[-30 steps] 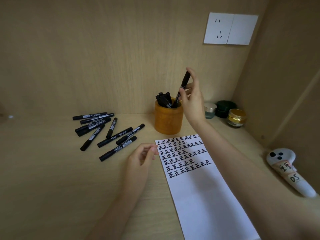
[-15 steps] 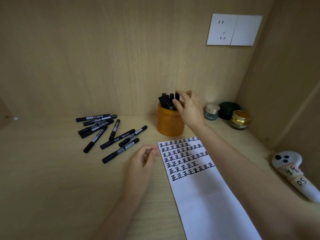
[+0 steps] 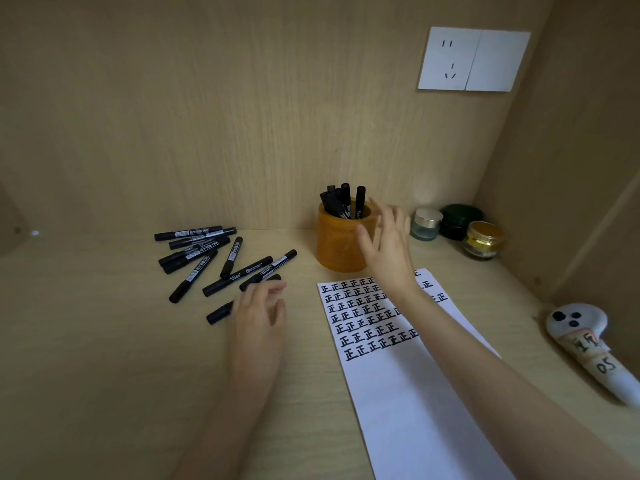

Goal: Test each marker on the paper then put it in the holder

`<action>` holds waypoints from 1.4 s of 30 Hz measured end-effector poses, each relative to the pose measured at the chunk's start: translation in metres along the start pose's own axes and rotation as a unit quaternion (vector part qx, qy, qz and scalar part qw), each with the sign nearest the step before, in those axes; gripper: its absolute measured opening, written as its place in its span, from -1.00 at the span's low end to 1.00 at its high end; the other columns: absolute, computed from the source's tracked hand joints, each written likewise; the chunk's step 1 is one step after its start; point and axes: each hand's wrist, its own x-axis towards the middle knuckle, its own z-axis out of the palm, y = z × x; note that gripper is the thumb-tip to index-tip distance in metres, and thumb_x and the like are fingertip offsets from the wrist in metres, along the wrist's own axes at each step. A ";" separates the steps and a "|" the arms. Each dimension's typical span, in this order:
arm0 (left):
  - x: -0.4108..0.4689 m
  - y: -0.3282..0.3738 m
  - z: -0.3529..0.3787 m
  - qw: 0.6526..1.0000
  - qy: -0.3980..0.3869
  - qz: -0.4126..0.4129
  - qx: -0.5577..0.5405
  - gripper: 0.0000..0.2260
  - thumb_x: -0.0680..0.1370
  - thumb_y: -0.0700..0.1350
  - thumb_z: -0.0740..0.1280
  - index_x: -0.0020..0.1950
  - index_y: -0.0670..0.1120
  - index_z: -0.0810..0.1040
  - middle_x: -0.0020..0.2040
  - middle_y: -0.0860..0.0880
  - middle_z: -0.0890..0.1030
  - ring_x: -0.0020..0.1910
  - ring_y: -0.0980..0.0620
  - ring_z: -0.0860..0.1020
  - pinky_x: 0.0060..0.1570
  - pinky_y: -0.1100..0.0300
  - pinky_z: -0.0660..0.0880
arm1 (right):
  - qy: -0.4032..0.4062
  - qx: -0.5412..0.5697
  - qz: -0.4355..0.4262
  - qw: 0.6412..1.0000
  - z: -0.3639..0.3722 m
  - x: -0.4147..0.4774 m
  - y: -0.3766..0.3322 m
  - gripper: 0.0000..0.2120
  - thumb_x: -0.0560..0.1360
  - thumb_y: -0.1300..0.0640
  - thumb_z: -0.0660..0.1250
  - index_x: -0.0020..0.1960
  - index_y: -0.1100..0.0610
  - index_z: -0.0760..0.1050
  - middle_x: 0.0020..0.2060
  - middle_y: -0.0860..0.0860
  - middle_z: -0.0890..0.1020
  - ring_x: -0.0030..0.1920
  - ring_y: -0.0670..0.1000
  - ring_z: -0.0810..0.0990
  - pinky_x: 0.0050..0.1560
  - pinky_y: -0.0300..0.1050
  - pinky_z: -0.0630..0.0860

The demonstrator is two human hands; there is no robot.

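Observation:
An orange-brown round holder (image 3: 336, 244) stands at the back of the wooden desk with several black markers (image 3: 343, 202) upright in it. My right hand (image 3: 388, 244) hovers just right of the holder, fingers spread, holding nothing. A white paper (image 3: 408, 393) with rows of black test marks lies in front of the holder, under my right forearm. Several loose black markers (image 3: 201, 254) lie scattered at the left. My left hand (image 3: 259, 320) is over the nearest loose marker (image 3: 218, 314), fingers apart, covering most of it.
Three small jars stand at the back right: a silver-lidded glass one (image 3: 426, 224), a dark green one (image 3: 462, 220) and a gold-lidded one (image 3: 484, 240). A white controller-like device (image 3: 588, 351) with taped labels lies at the right. A wall socket (image 3: 472, 59) is above.
My right hand dropped the marker into the holder, let go and drew back to the right. My left hand moved left from the paper's edge onto the nearest loose marker.

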 end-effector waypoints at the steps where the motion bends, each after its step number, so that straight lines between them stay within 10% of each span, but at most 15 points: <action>1: 0.003 -0.004 -0.003 0.999 0.012 0.010 0.048 -0.76 0.53 -0.18 0.29 0.19 0.00 0.51 0.10 0.09 0.53 0.17 0.07 0.41 0.21 0.15 0.33 | -0.012 0.010 0.000 1.000 -0.001 -0.009 0.000 -0.56 0.59 0.10 0.23 0.44 0.06 0.28 0.21 -0.01 0.35 0.26 0.01 0.32 0.28 -0.10 0.32; 9: 0.017 -0.032 -0.019 0.973 -0.014 -0.076 0.218 -0.62 0.53 -0.11 0.32 0.34 -0.11 0.40 0.25 -0.14 0.49 0.22 -0.14 0.39 0.21 0.02 0.32 | -0.081 0.047 0.003 0.996 -0.011 -0.057 -0.002 -0.75 0.59 0.19 0.24 0.25 0.05 0.48 0.09 -0.12 0.43 0.17 -0.08 0.39 0.19 -0.36 0.27; 16: 0.011 -0.029 -0.013 0.992 0.008 -0.009 0.129 -0.72 0.50 -0.43 0.22 0.13 -0.19 0.54 0.08 -0.19 0.47 0.08 -0.14 0.42 0.09 0.00 0.45 | -0.083 0.080 0.015 0.993 -0.016 -0.075 -0.004 -0.82 0.59 0.18 0.23 0.14 0.06 0.56 0.00 -0.15 0.52 0.07 -0.19 0.43 0.01 -0.49 0.28; 29: 0.004 -0.013 -0.004 1.000 -0.014 0.006 -0.013 -0.80 0.60 -0.12 0.19 0.19 -0.10 0.48 0.03 0.02 0.45 0.05 0.03 0.45 0.05 0.17 0.41 | -0.119 0.145 0.111 0.976 -0.022 -0.087 -0.012 -0.85 0.59 0.10 0.26 0.09 0.02 0.58 -0.13 -0.10 0.59 -0.16 -0.23 0.47 -0.14 -0.45 0.34; 34: -0.006 0.013 -0.003 0.965 -0.186 0.071 -0.168 -0.81 0.62 -0.11 0.13 0.12 0.14 0.44 -0.21 0.00 0.57 -0.27 0.10 0.53 -0.24 0.23 0.47 | -0.199 0.294 0.180 0.918 -0.023 -0.086 -0.026 -0.61 0.45 -0.13 0.33 0.16 0.09 0.52 -0.41 0.01 0.47 -0.40 -0.17 0.44 -0.31 -0.33 0.34; 42: -0.016 0.014 0.001 0.952 -0.259 0.088 -0.137 -0.89 0.59 0.04 0.18 0.10 0.15 0.43 -0.32 0.20 0.54 -0.32 0.28 0.48 -0.28 0.39 0.34 | -0.185 0.347 0.189 0.900 -0.025 -0.085 -0.030 -0.75 0.56 0.12 0.31 -0.02 0.33 0.56 -0.47 0.00 0.46 -0.52 -0.18 0.38 -0.48 -0.39 0.29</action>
